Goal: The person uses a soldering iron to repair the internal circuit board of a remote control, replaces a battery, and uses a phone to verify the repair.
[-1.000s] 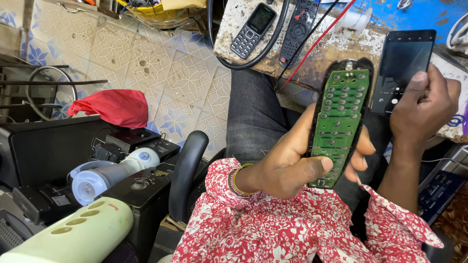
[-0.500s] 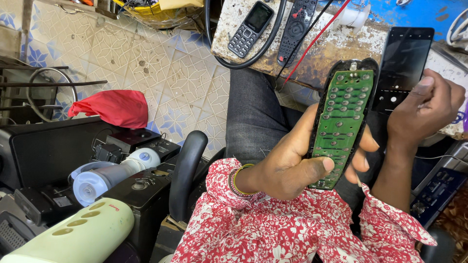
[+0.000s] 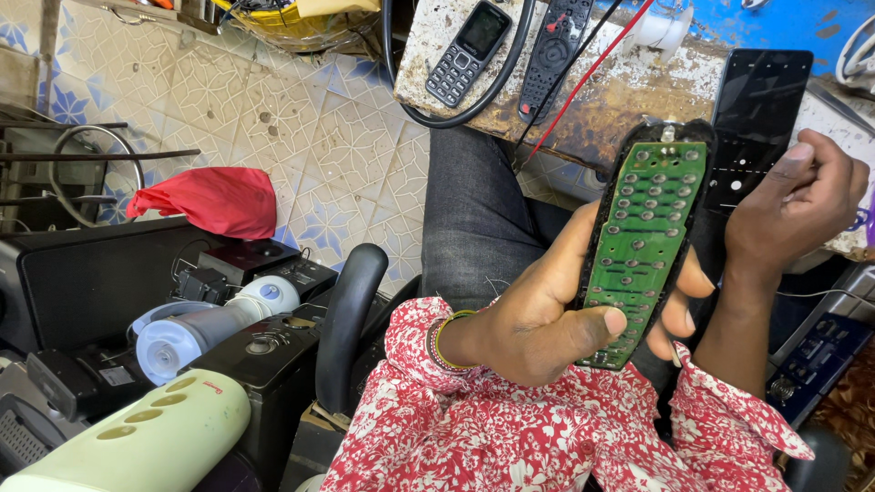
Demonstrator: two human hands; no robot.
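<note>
Two hands share an opened remote control above the person's lap, just off the near edge of the rusty workbench. The left hand cradles the remote's black bottom shell with its green circuit board facing up, thumb pressed on the board's lower end and fingers curled round the far side. The right hand is closed on the black front cover, pinching its lower part so that it stands beside the board and nearly touches it. Both pieces look light and stiff; the board is probably the fragile one, with bare contact pads best left untouched, so the shell's long edges seem the safer grip. The cover's smooth plastic may be slippery. On the workbench lie a small keypad phone inside a loop of black cable, a second black remote and a red wire. Left of the person, on the floor, sit a red cloth and stacked black speakers.
</note>
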